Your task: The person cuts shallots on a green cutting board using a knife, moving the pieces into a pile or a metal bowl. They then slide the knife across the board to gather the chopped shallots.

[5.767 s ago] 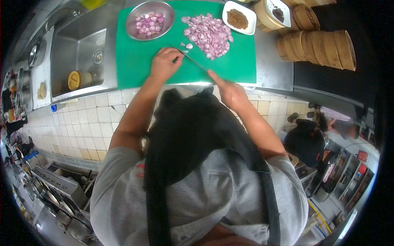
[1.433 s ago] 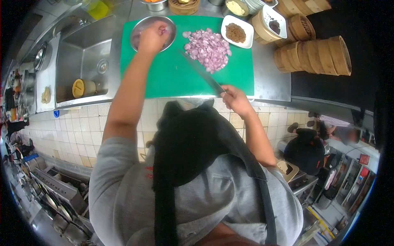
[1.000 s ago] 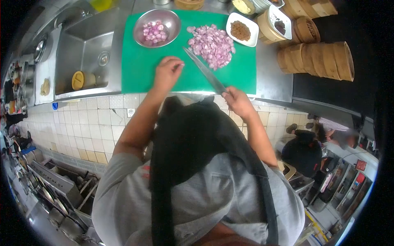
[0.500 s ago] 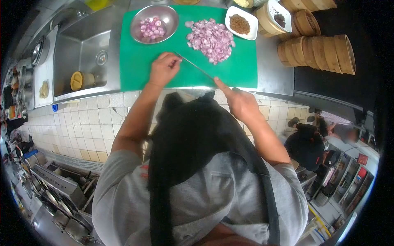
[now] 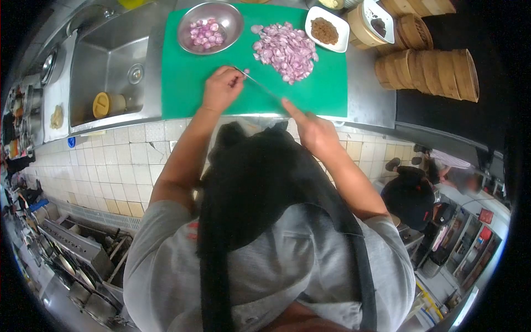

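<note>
My right hand (image 5: 316, 133) grips a knife (image 5: 260, 85), its index finger stretched along the back of the slightly blurred blade. The blade slants across the green cutting board (image 5: 182, 88) toward my left hand (image 5: 223, 87). There the fingers are pinched together on a small shallot, mostly hidden by the fingertips, right beside the blade's far end. A pinkish slice (image 5: 246, 71) shows on the far side of the blade. Sliced shallots (image 5: 286, 52) lie in a pile beyond the knife. Whole peeled shallots (image 5: 207, 33) sit in a metal bowl (image 5: 232, 25) at the board's back left.
A white dish (image 5: 341, 41) of brown food stands at the board's back right corner. Bamboo steamers (image 5: 426, 72) are stacked farther right. To the left is a steel sink (image 5: 105, 61) with a yellow-lidded container (image 5: 102, 105). Another person (image 5: 409, 196) is behind at right.
My right hand and the knife handle have shifted a little left and away from me. A pinkish slice now shows beyond the blade. My left hand keeps its pinch.
</note>
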`<state>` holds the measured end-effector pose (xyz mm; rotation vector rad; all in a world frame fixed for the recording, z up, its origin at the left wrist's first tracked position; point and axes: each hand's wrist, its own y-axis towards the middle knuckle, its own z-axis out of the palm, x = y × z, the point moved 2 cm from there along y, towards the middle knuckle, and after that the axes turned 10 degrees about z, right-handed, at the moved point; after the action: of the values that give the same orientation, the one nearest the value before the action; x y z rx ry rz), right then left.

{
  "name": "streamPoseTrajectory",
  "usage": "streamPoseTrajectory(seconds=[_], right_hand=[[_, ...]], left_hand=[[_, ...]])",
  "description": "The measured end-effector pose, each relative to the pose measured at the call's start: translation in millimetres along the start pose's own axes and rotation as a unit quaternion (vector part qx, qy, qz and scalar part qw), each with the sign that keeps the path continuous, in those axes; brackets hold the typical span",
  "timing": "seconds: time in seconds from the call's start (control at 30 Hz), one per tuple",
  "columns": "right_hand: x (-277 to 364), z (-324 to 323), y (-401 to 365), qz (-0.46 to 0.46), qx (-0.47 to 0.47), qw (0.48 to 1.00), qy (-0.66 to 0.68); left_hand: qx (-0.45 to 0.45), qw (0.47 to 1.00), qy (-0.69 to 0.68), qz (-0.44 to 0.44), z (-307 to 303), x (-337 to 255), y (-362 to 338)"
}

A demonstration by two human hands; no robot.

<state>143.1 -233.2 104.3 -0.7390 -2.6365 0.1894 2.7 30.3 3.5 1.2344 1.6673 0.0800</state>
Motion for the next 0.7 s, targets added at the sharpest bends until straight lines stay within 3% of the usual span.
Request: streamPoseTrajectory(seconds=[0.3, 0.4, 0.7], right_hand=[[0.8, 7.4, 1.9, -0.039, -0.053, 0.997, 0.027], [-3.9, 19.2, 10.0, 0.004, 0.025, 1.0, -0.007], [-2.0, 18.1, 7.4, -0.009, -0.001, 1.0, 0.029]], left_hand=[[-0.01, 1.0, -0.011, -0.005, 3.3, 4.7, -2.2], [-0.019, 1.0, -0.012, 0.0, 2.5, 3.8, -2.9], [-0.017, 1.0, -0.012, -0.006, 2.6, 4.2, -3.7]])
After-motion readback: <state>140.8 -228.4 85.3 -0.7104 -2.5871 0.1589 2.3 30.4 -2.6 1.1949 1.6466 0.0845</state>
